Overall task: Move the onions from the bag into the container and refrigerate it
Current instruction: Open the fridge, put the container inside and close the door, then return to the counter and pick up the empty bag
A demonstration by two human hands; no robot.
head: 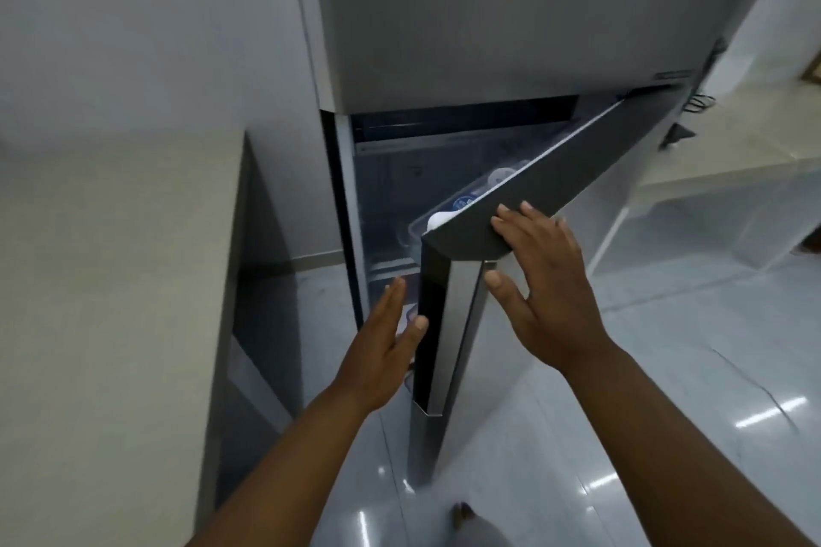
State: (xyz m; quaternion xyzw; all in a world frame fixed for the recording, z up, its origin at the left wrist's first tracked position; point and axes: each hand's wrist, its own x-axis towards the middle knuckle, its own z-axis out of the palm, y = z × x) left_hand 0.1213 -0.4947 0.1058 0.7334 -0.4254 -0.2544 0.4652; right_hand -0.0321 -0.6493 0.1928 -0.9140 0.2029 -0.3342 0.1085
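A grey two-door fridge [511, 13] stands in front of me. Its lower door [555, 187] is partly open, swung out towards me. My right hand [542, 280] lies flat with spread fingers on the door's outer face near its top corner. My left hand [391, 346] is open beside the door's inner edge, thumb close to the dark handle recess, holding nothing. Through the gap I see white and blue-labelled items [471, 200] in the door rack and dim shelves [391, 209] inside. No onions, bag or container can be made out.
A beige counter [111, 280] runs along the left, close to the fridge. A low pale bench [728, 173] with a cable on it stands at the right. Glossy tiled floor [666, 391] lies below, with my toes at the bottom edge.
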